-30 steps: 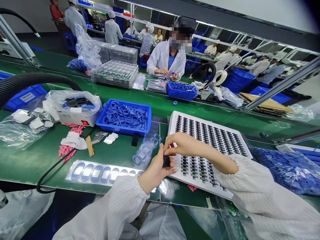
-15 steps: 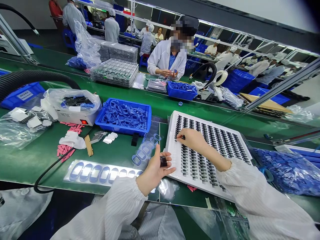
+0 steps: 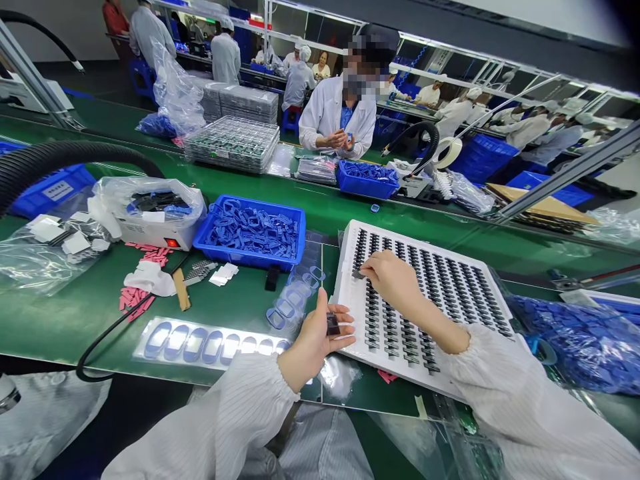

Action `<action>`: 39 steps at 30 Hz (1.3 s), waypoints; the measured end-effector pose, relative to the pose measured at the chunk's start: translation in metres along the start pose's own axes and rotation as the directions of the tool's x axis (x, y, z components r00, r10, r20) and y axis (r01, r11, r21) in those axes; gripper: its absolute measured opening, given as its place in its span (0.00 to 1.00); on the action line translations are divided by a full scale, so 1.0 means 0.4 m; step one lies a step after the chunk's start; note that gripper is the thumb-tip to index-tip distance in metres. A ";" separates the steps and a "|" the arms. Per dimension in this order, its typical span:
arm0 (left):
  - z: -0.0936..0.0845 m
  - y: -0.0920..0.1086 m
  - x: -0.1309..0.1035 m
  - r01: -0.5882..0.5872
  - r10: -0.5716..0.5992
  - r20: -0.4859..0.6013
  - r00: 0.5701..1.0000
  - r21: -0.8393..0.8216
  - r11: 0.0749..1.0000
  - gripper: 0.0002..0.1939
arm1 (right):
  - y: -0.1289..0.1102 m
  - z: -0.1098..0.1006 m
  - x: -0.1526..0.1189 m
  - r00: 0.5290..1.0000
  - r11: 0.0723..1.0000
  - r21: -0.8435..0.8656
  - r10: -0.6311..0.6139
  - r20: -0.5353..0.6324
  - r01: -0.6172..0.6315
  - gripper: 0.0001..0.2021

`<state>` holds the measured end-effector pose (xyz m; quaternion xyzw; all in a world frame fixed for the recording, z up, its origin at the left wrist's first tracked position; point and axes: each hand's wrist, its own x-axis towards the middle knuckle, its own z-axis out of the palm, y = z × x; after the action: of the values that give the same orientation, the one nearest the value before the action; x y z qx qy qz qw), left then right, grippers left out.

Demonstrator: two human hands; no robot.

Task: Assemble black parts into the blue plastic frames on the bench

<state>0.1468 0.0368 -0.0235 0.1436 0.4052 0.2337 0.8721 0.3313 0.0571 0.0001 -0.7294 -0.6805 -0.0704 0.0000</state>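
Note:
My left hand is turned palm up beside the tray's left edge, and a small dark rectangular piece sits in its fingers. Over the upper left of a white foam tray is my right hand. Its thumb and fingertips are pinched on a small dark grey part. Rows of small black parts fill the tray's slots. Left of the tray lie clear strips with blue oval rings, and a sheet of oval blue-rimmed stickers is nearer me.
A blue bin of blue plastic pieces stands behind my left hand. A white machine and pink strips are farther left. At right lies a bag of blue parts. A co-worker sits across the bench.
My right hand's fingertips have shifted slightly along the tray's left edge, and the grey part now shows in them. My left hand stays nearly still. The whole view has moved slightly.

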 end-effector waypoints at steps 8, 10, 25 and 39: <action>0.007 -0.002 0.006 0.006 -0.006 -0.010 1.000 -0.049 0.999 0.25 | -0.051 -0.174 -0.026 0.826 0.715 0.647 -0.515 0.232 0.265 0.06; 0.009 -0.006 0.007 0.008 -0.007 0.031 0.999 -0.040 0.999 0.26 | -0.084 -0.159 -0.029 0.777 0.694 0.677 -0.559 0.289 0.247 0.06; -0.001 -0.025 0.010 0.070 -0.066 0.044 0.997 -0.074 0.995 0.23 | 0.054 0.019 0.064 0.978 0.984 0.175 -0.022 0.210 -0.015 0.03; 0.001 -0.035 0.018 0.045 -0.043 0.034 0.998 -0.052 0.998 0.25 | -0.003 0.050 0.027 0.994 0.999 0.024 -0.032 0.108 0.030 0.11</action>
<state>0.1553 0.0287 -0.0340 0.1154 0.3877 0.2227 0.8870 0.3328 0.0700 -0.0187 -0.7215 -0.6914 -0.0233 -0.0297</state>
